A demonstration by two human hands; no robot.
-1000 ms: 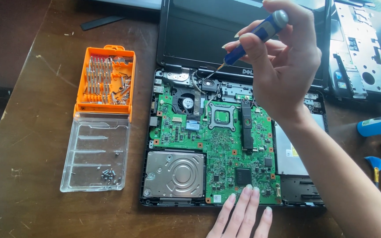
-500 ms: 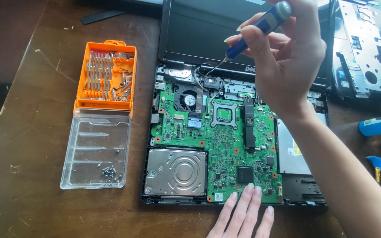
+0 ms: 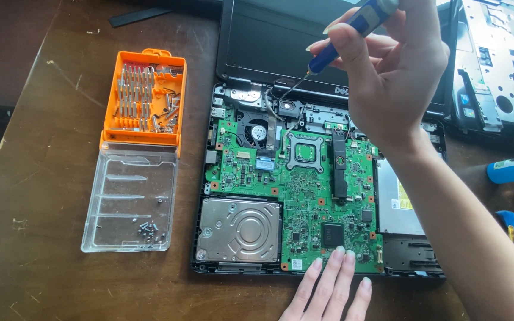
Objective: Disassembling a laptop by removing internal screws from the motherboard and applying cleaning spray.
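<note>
Blue-handled screwdriver (image 3: pixel 352 32) with a thin metal shaft is pinched in the fingers of the right hand (image 3: pixel 391 77), its tip angled down toward the upper edge of the opened black laptop base (image 3: pixel 209 178), near the hinge area above the small black cooling fan (image 3: pixel 256 131). Inside the base lie the green circuit board (image 3: pixel 304 184), a silver hard drive (image 3: pixel 239 230) at the lower left and a silver optical drive (image 3: pixel 395 199) at the right. The left hand (image 3: pixel 331 288) rests flat with fingers close together and extended, fingertips touching the board's lower edge. Just left of the laptop, on the dark brown wooden surface (image 3: pixel 37 178), sits an orange bit case (image 3: pixel 146 98) with its clear plastic lid (image 3: pixel 129 199) folded open, a few small screws (image 3: pixel 148 229) lying in the lid. A removed dark laptop cover (image 3: pixel 495 65) lies at the upper right.
</note>
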